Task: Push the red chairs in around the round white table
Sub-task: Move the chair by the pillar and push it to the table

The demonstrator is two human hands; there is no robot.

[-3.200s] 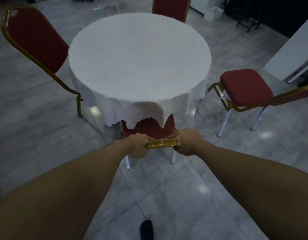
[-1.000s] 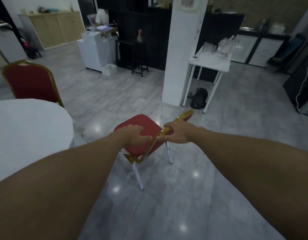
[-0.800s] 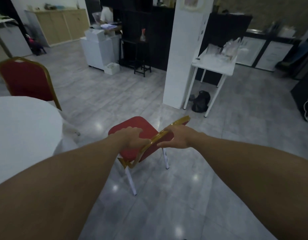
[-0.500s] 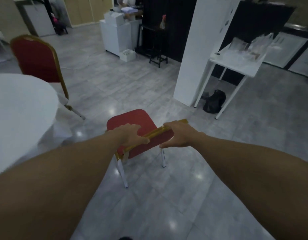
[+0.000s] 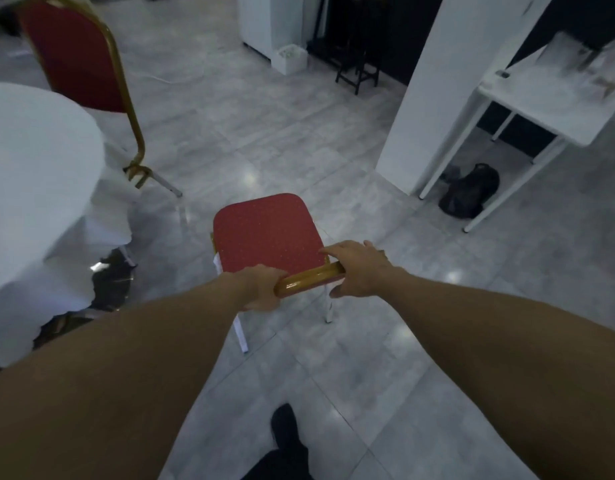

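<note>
The round white table is seen at the left edge, with a second red chair tucked at its far side. Right of the table and well apart from it, the red chair has been swung square-on since half a second ago, yet its seat faces away from the table. The left hand is curled around the gold top rail, the right hand draped over it with fingers loosely spread, so turning and pushing are judged outstanding.
</note>
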